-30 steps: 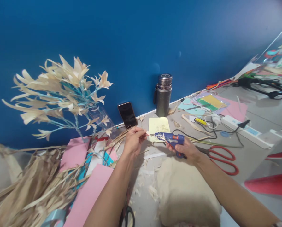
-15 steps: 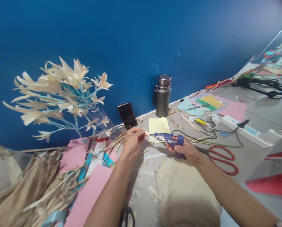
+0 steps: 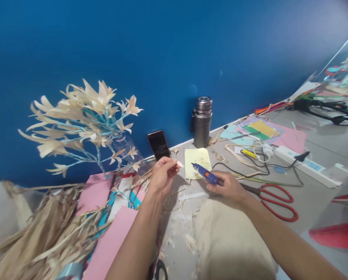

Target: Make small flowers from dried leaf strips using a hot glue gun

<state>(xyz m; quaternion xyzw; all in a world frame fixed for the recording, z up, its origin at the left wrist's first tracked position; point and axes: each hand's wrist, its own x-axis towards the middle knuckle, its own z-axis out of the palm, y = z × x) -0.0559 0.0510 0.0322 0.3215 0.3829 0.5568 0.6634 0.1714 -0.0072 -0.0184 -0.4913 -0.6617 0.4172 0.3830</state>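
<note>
The left hand (image 3: 162, 174) pinches a small pale strip (image 3: 180, 164) between thumb and fingertips, above the table (image 3: 308, 198) near the phone (image 3: 159, 144). The right hand (image 3: 229, 187) is wrapped round a blue glue gun (image 3: 205, 174). Its long axis slants, with the nozzle pointing up-left toward the strip and a gap between them. The gluing looks unfinished, though many flowers (image 3: 86, 116) already sit on the branch.

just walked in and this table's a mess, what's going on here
A person is doing craft work at a cluttered table. Their right hand holds a blue glue gun, nozzle aimed toward the left hand, which pinches a small pale strip. A yellow sheet lies under the nozzle. Red scissors lie to the right; a metal flask and a phone stand against the blue wall.
</note>
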